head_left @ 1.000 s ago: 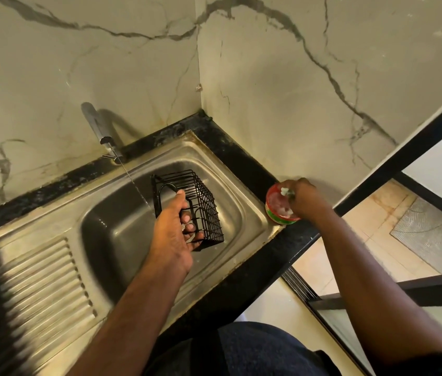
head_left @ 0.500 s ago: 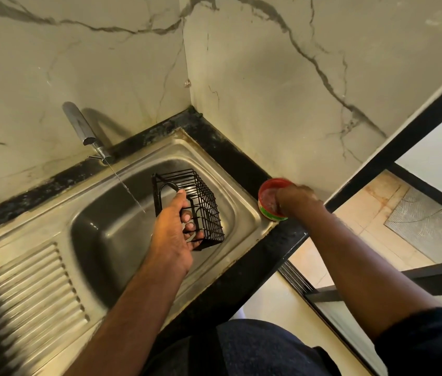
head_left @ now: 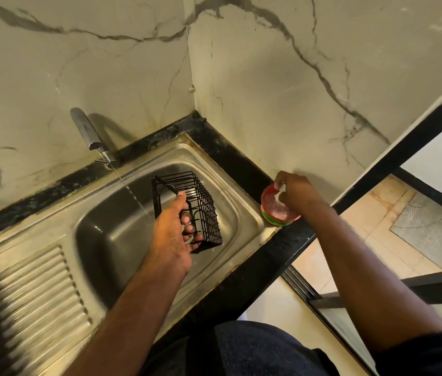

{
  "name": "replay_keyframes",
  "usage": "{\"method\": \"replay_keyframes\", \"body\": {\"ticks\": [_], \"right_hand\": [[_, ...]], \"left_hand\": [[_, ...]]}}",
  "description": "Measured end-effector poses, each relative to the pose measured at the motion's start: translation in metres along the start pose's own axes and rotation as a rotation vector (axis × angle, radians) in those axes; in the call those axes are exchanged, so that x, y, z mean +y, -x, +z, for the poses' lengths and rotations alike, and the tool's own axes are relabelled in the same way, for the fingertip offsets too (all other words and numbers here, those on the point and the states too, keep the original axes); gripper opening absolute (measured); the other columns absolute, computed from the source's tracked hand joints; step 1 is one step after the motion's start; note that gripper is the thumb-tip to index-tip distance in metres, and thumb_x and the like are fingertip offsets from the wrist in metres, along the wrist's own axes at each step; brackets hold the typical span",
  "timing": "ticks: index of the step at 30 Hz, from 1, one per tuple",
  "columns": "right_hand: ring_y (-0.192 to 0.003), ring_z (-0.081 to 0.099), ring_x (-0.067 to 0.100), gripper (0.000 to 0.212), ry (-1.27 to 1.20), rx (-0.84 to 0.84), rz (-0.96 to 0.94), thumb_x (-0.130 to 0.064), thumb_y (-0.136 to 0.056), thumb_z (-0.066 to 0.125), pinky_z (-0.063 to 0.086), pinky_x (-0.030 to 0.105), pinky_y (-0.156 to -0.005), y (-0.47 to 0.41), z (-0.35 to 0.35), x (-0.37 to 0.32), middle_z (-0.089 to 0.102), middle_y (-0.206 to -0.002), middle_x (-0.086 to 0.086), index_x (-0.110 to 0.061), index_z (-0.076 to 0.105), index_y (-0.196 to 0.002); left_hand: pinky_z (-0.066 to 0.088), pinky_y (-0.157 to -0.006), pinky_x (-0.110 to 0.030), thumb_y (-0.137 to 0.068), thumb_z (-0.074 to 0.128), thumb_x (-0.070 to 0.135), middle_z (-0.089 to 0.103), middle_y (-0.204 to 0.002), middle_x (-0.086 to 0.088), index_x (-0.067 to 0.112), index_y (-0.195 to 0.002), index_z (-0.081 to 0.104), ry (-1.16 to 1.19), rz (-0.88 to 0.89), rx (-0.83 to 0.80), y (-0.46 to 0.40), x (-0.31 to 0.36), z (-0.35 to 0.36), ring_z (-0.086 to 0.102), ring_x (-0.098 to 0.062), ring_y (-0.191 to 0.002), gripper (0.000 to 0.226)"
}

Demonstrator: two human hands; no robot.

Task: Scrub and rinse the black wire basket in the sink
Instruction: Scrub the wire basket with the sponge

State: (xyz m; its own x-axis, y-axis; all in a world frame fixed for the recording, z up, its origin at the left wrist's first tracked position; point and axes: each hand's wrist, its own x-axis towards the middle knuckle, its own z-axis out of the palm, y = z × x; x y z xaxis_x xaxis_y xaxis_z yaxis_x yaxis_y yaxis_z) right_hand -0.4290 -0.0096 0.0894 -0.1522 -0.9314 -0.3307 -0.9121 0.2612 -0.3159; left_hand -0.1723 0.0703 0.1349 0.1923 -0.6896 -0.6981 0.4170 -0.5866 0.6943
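Observation:
A black wire basket hangs tilted over the steel sink bowl. My left hand grips its near side, fingers hooked through the wires. My right hand rests on a round red and green soap tub at the sink's right corner, pinching a small white scrubbing piece against the soap. A thin stream of water falls from the tap just left of the basket.
A ribbed steel drainboard lies left of the bowl. Black counter edging frames the sink, with marble walls meeting in a corner behind. To the right the counter ends above a tiled floor.
My right hand has shifted on the soap tub, from covering its rim to dipping the white piece into it. The basket and my left hand have stayed in place.

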Motion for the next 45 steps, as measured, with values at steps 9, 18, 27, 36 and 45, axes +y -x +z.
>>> {"method": "replay_keyframes", "body": {"ticks": [9,18,27,36,45], "right_hand": [[-0.113,0.059,0.034,0.038,-0.093,0.009,0.05,-0.028,-0.101,0.046,0.048,0.031,-0.076,0.008,0.004,-0.003,0.06,-0.13,0.016,-0.01,0.059,-0.131],[-0.117,0.055,0.032,0.034,-0.103,0.009,0.05,-0.014,-0.094,0.06,0.051,0.039,-0.088,0.008,0.012,-0.002,0.055,-0.132,0.013,-0.016,0.057,-0.128],[-0.12,0.057,0.031,0.048,-0.007,0.02,0.05,-0.007,-0.087,0.07,0.05,0.035,-0.092,0.012,0.015,-0.001,0.059,-0.129,0.014,-0.008,0.055,-0.133],[-0.113,0.059,0.033,0.045,-0.079,0.017,0.021,-0.008,-0.088,0.068,0.053,0.037,-0.087,0.016,0.005,-0.011,0.061,-0.125,0.015,-0.014,0.058,-0.132],[-0.108,0.063,0.014,0.031,-0.855,-0.012,-0.29,-0.03,-0.105,0.042,0.053,0.041,-0.096,0.055,0.008,-0.09,0.062,-0.127,-0.005,-0.027,0.057,-0.132]], "left_hand": [[0.045,-0.073,-0.037,-0.094,0.065,0.048,0.044,-0.058,0.01,0.024,-0.081,0.061,0.02,-0.005,-0.001,0.002,-0.001,0.002,0.039,-0.008,-0.052,0.028],[0.045,-0.073,-0.037,-0.094,0.065,0.048,0.045,-0.058,0.011,0.024,-0.082,0.061,0.016,0.0,0.006,0.002,-0.002,0.002,0.041,-0.008,-0.053,0.027],[0.045,-0.069,-0.036,-0.094,0.065,0.047,0.044,-0.058,0.01,0.024,-0.08,0.061,0.027,0.013,-0.003,0.004,-0.002,0.002,0.04,-0.008,-0.053,0.027],[0.045,-0.072,-0.037,-0.094,0.065,0.047,0.045,-0.058,0.01,0.024,-0.081,0.061,0.045,0.007,-0.01,0.003,-0.003,-0.001,0.04,-0.007,-0.053,0.026],[0.042,-0.058,-0.032,-0.099,0.06,0.044,0.045,-0.058,0.009,0.02,-0.091,0.064,0.082,0.004,0.062,-0.004,0.004,-0.025,0.035,-0.008,-0.05,0.025]]}}
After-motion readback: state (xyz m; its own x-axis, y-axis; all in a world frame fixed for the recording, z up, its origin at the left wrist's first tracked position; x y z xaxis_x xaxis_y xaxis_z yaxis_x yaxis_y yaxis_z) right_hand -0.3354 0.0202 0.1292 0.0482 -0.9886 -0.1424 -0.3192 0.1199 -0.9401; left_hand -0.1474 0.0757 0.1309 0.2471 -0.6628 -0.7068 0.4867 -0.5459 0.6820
